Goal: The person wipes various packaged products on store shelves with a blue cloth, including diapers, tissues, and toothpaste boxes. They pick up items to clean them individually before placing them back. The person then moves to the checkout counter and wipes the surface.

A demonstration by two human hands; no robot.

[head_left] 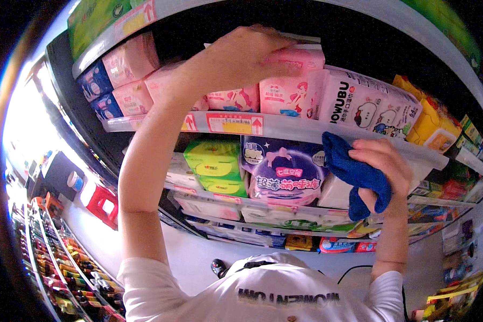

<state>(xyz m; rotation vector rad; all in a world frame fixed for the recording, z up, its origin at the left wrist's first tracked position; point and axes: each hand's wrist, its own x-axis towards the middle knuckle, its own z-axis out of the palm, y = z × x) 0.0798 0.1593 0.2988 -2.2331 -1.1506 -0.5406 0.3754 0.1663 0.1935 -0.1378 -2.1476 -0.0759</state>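
Note:
My left hand (251, 56), somewhat blurred, reaches over the upper shelf in front of a pink soft pack (302, 58) stacked on another pink pack (285, 96) with a drawn figure. Its fingers and thumb lie across the upper pack's face; whether they grip it I cannot tell. In my right hand (386, 169) is a folded blue cloth (358, 173), held just below the shelf's front edge. Behind the cloth stands a large purple and pink pack (285, 173) on the shelf below. A white pack of wipes (370, 102) sits right of the pink packs.
A clear price-label strip (277, 131) runs along the shelf front. Green tissue packs (215, 167) stand on the lower shelf, yellow packs (434, 120) at the upper right. Down left are a red plastic stool (100, 203) and racks of bottles (64, 257). A black cable (354, 269) shows near the floor.

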